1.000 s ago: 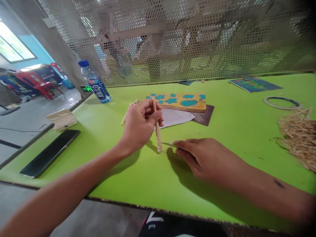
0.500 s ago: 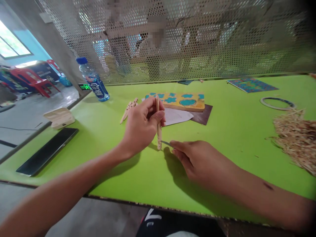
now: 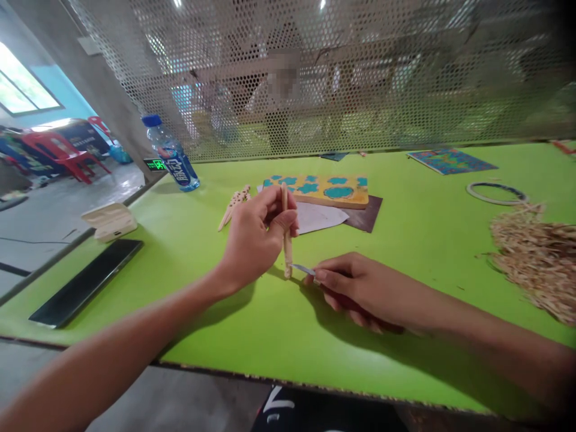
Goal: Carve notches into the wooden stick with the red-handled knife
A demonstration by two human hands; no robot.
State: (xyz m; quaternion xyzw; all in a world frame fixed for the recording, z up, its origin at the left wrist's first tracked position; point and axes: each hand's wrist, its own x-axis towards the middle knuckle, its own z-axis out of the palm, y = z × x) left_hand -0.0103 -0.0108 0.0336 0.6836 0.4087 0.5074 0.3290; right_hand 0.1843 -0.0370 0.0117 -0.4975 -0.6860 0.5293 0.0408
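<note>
In my left hand [image 3: 261,231] I grip a thin pale wooden stick [image 3: 288,252], held nearly upright over the table with its carved end down. My right hand [image 3: 355,282] is closed round a small knife [image 3: 303,269], whose blade tip meets or nearly meets the stick close to its lower end. Most of the knife's handle is hidden by my fingers. Behind my left hand lie several carved sticks [image 3: 236,204], a white paper sheet [image 3: 317,217] and a yellow board with blue patches [image 3: 346,193].
A pile of wood shavings [image 3: 531,258] lies at the right, beside a roll of tape [image 3: 497,193] and a patterned sheet [image 3: 452,161]. At the left are a dark phone [image 3: 87,282], an open white case [image 3: 110,222] and a water bottle [image 3: 173,156]. A perforated screen [image 3: 360,108] borders the back.
My right hand has turned, so more of the knife blade and its curled fingers show. My left hand still holds the stick in much the same place. The view has shifted slightly.
</note>
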